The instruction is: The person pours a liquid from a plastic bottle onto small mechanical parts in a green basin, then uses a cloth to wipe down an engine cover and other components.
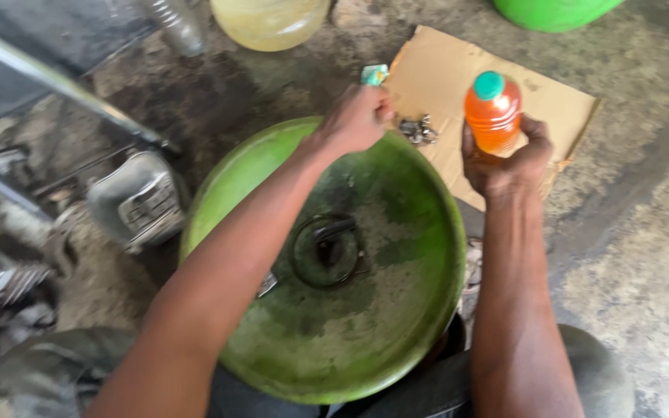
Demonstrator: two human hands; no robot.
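Note:
My right hand [509,159] grips an orange plastic bottle [492,114] with a green cap, held upright over a sheet of cardboard [439,73]. My left hand [358,120] reaches past the far rim of a wide green basin [412,310] with its fingers curled, close to a small teal packet [374,74]; whether it holds anything I cannot tell. A cluster of small metal parts [418,129] lies on the cardboard between my hands. In the basin's middle lies a dark metal ring-shaped part [327,251].
The ground is grimy concrete. A grey engine cover [139,200] and metal bars lie at the left. A yellowish translucent jug [269,22] and a clear bottle [176,23] stand at the top. A green tub [555,11] sits at the top right.

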